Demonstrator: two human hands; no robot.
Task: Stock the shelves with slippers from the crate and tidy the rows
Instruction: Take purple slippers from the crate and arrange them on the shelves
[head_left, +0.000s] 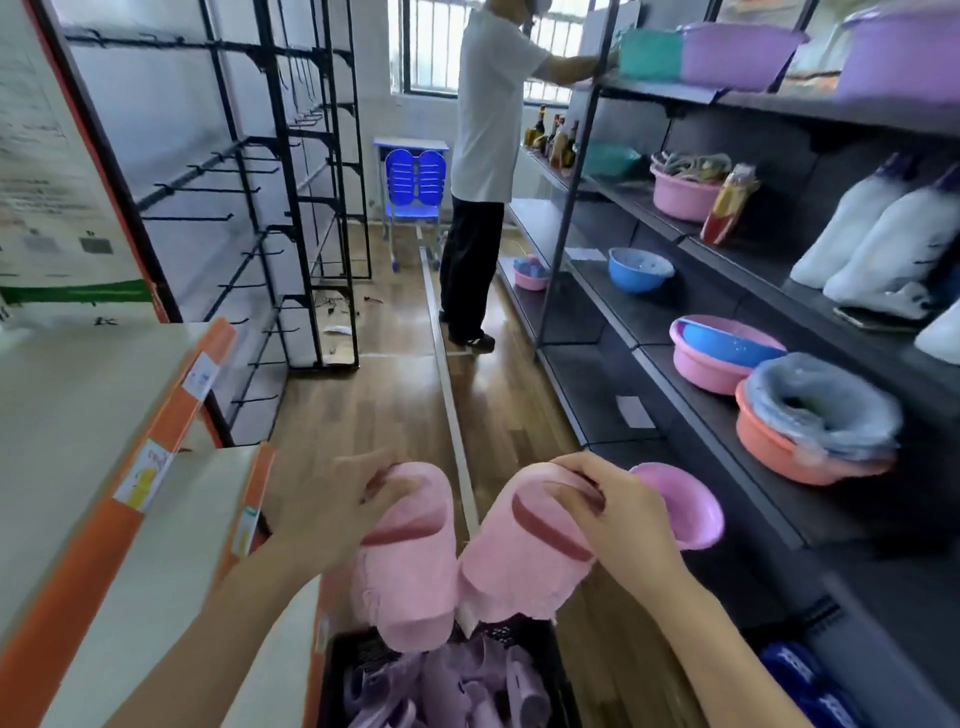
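Wooden flooring runs down a narrow aisle, and at its near end sits the black crate (343, 656), which serves as the landmark for everything else. Directly above the crate, the left hand (332, 504) has its fingers curled over the toe end of one pink slipper (410, 566), and the right hand (621, 512) pinches the upper band of the other pink slipper (524, 556). The two slippers hang side by side with their heels nearly touching over the crate's opening. Inside the crate lies a heap of purple slippers (467, 691), so plenty of stock remains. To the left of the crate stand the white shelves with orange edging (171, 431). To its right runs the dark shelving (727, 431), which carries plastic basins, including a pink basin (691, 506) just beyond the right hand. Far up the aisle from the crate, another person (488, 130) reaches into that same dark shelving. No slippers show on any shelf in view, so the job looks barely begun. This pair has yet to be placed, and there are no rows to tidy yet.
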